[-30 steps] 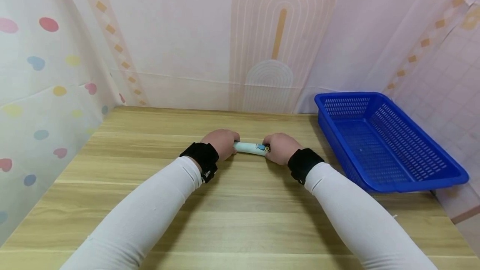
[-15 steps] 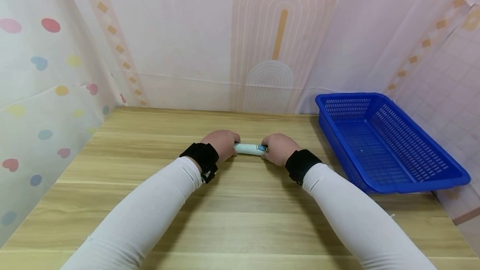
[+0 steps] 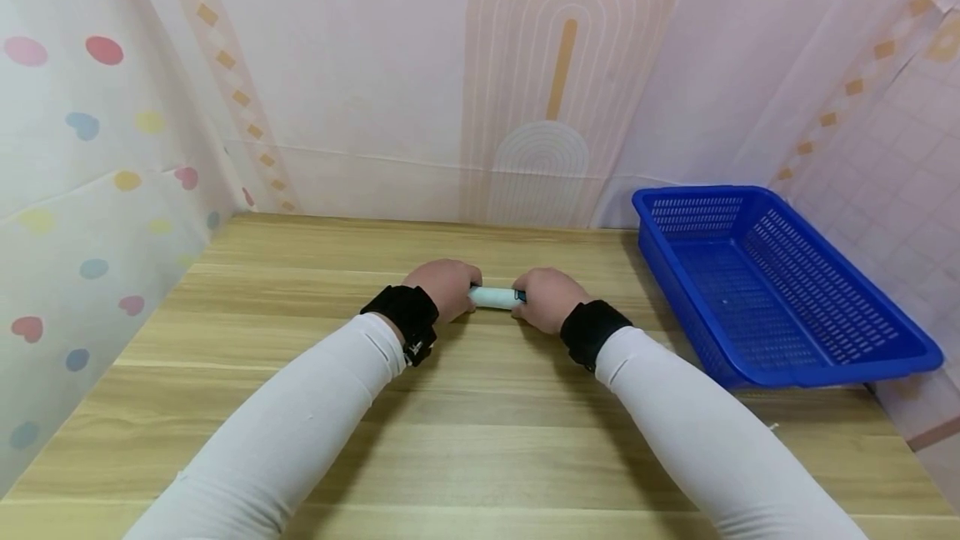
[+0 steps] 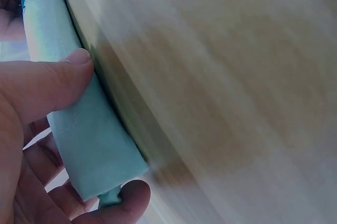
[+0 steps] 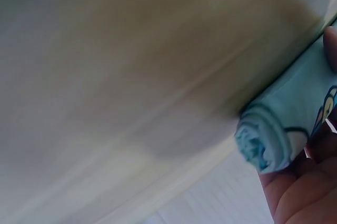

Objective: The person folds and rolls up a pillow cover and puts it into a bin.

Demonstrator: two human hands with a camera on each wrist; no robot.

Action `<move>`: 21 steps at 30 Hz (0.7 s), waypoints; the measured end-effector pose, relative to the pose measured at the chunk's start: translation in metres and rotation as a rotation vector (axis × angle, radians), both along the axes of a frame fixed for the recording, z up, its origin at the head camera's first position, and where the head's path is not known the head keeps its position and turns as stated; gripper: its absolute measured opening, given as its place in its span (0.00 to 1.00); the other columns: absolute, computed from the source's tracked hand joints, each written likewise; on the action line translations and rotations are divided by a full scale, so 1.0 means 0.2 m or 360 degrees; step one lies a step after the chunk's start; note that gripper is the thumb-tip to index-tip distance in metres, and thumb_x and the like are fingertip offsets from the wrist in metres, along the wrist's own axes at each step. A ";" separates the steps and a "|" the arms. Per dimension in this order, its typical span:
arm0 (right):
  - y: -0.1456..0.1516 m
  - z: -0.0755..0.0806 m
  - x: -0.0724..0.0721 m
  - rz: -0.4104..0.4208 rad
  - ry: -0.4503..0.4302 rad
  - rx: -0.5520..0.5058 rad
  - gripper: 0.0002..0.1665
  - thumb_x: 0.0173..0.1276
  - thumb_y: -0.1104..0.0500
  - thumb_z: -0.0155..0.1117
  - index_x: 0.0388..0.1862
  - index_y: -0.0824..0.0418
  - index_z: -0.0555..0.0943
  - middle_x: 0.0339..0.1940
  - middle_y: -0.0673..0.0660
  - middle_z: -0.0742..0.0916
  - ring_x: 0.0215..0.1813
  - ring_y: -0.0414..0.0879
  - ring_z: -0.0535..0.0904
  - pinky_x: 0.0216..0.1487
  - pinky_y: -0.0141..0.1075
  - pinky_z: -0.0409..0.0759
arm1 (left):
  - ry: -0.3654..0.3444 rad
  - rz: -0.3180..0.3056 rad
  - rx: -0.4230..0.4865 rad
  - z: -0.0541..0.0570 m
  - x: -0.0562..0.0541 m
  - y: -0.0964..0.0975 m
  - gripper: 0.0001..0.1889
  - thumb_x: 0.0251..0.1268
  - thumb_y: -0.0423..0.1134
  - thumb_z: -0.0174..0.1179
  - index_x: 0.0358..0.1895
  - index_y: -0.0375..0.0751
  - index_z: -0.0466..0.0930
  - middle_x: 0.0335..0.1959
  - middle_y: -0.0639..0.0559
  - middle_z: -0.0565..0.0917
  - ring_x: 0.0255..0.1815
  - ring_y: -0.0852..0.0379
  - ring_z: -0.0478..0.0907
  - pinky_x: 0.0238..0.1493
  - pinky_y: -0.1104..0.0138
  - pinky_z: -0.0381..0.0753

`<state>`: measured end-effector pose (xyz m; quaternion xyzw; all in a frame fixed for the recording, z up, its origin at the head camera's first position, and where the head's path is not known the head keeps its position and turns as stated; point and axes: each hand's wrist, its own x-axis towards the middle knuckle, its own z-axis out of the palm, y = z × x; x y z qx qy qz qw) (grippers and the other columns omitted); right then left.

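A light teal rolled-up cloth (image 3: 492, 298) with a cartoon print lies across the wooden table, between my two hands. My left hand (image 3: 444, 288) grips its left end. In the left wrist view, that thumb lies over the roll (image 4: 100, 145) and a fingertip is at a small fabric tab (image 4: 109, 197) sticking out of the end. My right hand (image 3: 551, 298) holds the roll further right, covering most of the print. The right wrist view shows the spiral end of the roll (image 5: 263, 140), with the fingers (image 5: 310, 187) curled beneath it.
A blue plastic basket (image 3: 690, 340) with perforated sides stands at the table's right. The wooden table (image 3: 480, 432) runs back to a patterned curtain (image 3: 360, 107). A spotted curtain (image 3: 90, 190) hangs along the left side.
My right hand has slid left along the roll, so less of the print shows between the hands. The left hand has stayed in place, still holding its end.
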<state>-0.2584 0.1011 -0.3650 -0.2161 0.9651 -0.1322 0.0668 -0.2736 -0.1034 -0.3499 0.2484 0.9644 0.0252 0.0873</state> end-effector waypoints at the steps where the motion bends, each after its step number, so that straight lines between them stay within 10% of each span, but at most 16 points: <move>1: -0.01 0.00 0.00 0.0002 0.0002 -0.0004 0.08 0.72 0.53 0.73 0.39 0.55 0.87 0.34 0.50 0.86 0.36 0.45 0.77 0.49 0.39 0.80 | -0.0001 0.0003 -0.0001 0.00 0.00 0.00 0.14 0.71 0.43 0.70 0.54 0.44 0.86 0.45 0.52 0.89 0.39 0.56 0.79 0.50 0.60 0.82; 21: -0.14 0.01 0.02 0.0096 0.0035 0.0240 0.06 0.74 0.67 0.63 0.47 0.62 0.83 0.39 0.55 0.83 0.41 0.47 0.73 0.52 0.38 0.80 | -0.0013 -0.0050 0.0085 0.00 0.03 0.03 0.12 0.69 0.44 0.71 0.48 0.43 0.86 0.39 0.53 0.86 0.36 0.56 0.76 0.46 0.62 0.79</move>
